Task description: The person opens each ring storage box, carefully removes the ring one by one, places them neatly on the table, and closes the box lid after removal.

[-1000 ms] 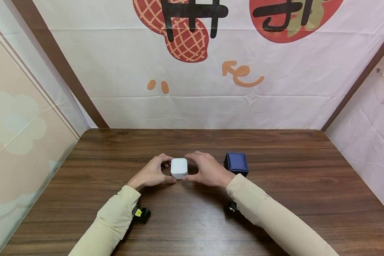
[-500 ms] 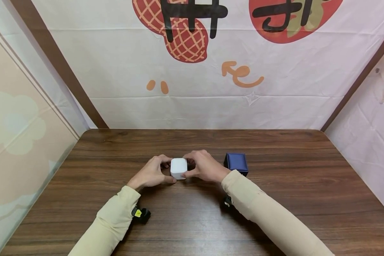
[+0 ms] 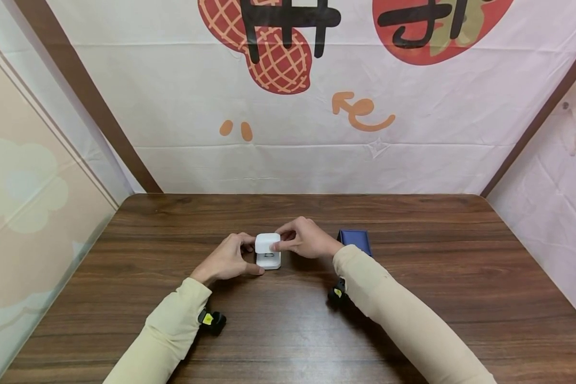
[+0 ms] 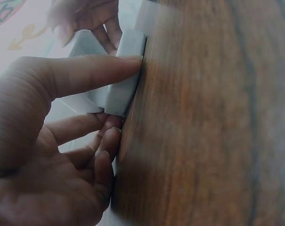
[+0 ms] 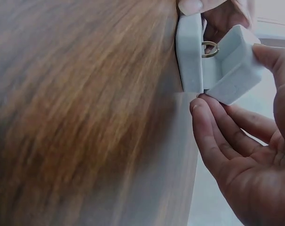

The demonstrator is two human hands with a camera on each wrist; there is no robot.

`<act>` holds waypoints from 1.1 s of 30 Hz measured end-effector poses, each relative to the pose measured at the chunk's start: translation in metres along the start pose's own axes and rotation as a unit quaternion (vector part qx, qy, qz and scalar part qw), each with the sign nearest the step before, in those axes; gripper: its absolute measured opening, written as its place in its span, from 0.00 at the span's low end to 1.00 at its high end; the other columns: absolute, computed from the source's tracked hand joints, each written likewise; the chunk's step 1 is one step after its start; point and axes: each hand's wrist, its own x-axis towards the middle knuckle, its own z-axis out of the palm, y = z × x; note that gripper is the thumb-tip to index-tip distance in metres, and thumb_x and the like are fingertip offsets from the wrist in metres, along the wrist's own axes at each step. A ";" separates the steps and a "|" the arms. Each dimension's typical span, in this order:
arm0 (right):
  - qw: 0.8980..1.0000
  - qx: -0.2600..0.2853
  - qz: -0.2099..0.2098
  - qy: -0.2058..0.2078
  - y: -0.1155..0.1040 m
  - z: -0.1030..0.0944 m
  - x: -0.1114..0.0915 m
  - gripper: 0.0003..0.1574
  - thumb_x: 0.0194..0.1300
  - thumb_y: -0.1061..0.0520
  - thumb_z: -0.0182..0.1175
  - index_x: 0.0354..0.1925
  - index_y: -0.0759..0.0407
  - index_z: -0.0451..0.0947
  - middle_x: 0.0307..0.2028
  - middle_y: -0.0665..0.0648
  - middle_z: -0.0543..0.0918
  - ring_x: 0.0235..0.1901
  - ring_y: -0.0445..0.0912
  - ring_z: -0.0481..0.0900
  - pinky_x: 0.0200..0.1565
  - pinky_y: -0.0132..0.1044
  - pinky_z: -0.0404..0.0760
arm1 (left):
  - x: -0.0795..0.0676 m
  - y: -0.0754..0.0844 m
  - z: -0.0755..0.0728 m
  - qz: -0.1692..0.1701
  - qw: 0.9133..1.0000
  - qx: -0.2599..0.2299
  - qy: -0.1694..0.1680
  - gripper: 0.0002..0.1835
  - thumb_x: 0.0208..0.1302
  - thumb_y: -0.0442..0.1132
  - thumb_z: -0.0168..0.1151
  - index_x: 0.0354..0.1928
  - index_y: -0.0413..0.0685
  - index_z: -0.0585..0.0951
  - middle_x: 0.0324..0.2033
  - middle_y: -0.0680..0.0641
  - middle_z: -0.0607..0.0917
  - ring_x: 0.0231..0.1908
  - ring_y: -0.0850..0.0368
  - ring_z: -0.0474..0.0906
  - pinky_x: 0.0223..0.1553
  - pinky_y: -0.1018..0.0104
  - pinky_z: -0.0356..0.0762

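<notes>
A small white ring box (image 3: 269,263) sits on the table with its lid (image 3: 266,242) raised. Inside it a gold-coloured ring (image 5: 217,49) stands up from the base, plain in the right wrist view. My left hand (image 3: 226,260) grips the base, thumb on the near side and fingers around the far side. With thumb and fingers my right hand (image 3: 309,240) pinches the lid from the right. Its thumb (image 5: 274,61) presses the lid's outer face, and other fingertips lie close by the hinge side.
Behind the right wrist stands a dark blue box (image 3: 357,241), partly hidden by the sleeve. The brown wooden table (image 3: 288,341) ends at a printed white cloth wall (image 3: 297,165). A black wrist camera (image 3: 212,322) hangs under the left sleeve.
The ring box was closed before; its lid is now tilted up and back, showing the inside. My right hand closed in on the lid and rose slightly, while the left hand stayed put.
</notes>
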 end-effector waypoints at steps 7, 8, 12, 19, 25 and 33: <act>0.997 0.063 0.054 0.003 0.003 0.002 0.003 0.24 0.74 0.49 0.61 0.56 0.65 0.83 0.43 0.56 0.87 0.42 0.48 0.86 0.40 0.35 0.81 | 0.003 -0.001 -0.002 -0.001 1.000 -0.006 -0.009 0.29 0.44 0.37 0.83 0.50 0.32 0.83 0.41 0.43 0.82 0.44 0.48 0.75 0.48 0.55 0.73; 0.996 0.068 0.060 0.006 0.003 0.003 0.003 0.24 0.74 0.48 0.61 0.56 0.66 0.82 0.42 0.57 0.88 0.42 0.48 0.86 0.40 0.34 0.81 | 0.003 -0.001 -0.002 0.001 1.000 -0.007 -0.012 0.29 0.45 0.37 0.83 0.50 0.32 0.83 0.41 0.43 0.82 0.44 0.48 0.75 0.48 0.54 0.73; 0.995 0.066 0.074 0.028 0.005 0.006 0.004 0.26 0.75 0.45 0.58 0.55 0.66 0.83 0.38 0.57 0.88 0.39 0.48 0.86 0.37 0.34 0.79 | 0.004 0.001 -0.003 0.004 1.000 -0.008 -0.022 0.27 0.45 0.36 0.82 0.48 0.32 0.83 0.40 0.44 0.83 0.44 0.48 0.76 0.49 0.54 0.73; 0.989 0.016 0.080 0.123 -0.005 0.007 -0.009 0.29 0.70 0.39 0.64 0.54 0.60 0.83 0.41 0.50 0.87 0.41 0.42 0.83 0.45 0.38 0.81 | 0.005 0.004 -0.004 0.003 0.999 -0.010 -0.031 0.25 0.44 0.35 0.82 0.46 0.34 0.84 0.39 0.45 0.83 0.43 0.49 0.76 0.48 0.56 0.73; 0.981 0.016 0.058 0.183 -0.013 0.012 -0.027 0.15 0.66 0.48 0.70 0.41 0.58 0.84 0.33 0.48 0.85 0.34 0.41 0.81 0.40 0.36 0.81 | 0.005 0.005 -0.005 -0.002 0.999 -0.018 -0.033 0.26 0.45 0.35 0.82 0.47 0.32 0.83 0.40 0.43 0.83 0.44 0.48 0.76 0.48 0.56 0.74; 0.986 0.005 0.015 0.168 -0.012 0.028 -0.034 0.03 0.62 0.58 0.72 0.32 0.56 0.87 0.25 0.45 0.85 0.27 0.39 0.82 0.32 0.31 0.79 | 0.004 0.004 -0.004 -0.010 0.999 -0.016 -0.033 0.26 0.44 0.35 0.82 0.47 0.33 0.83 0.40 0.44 0.83 0.44 0.48 0.75 0.49 0.55 0.73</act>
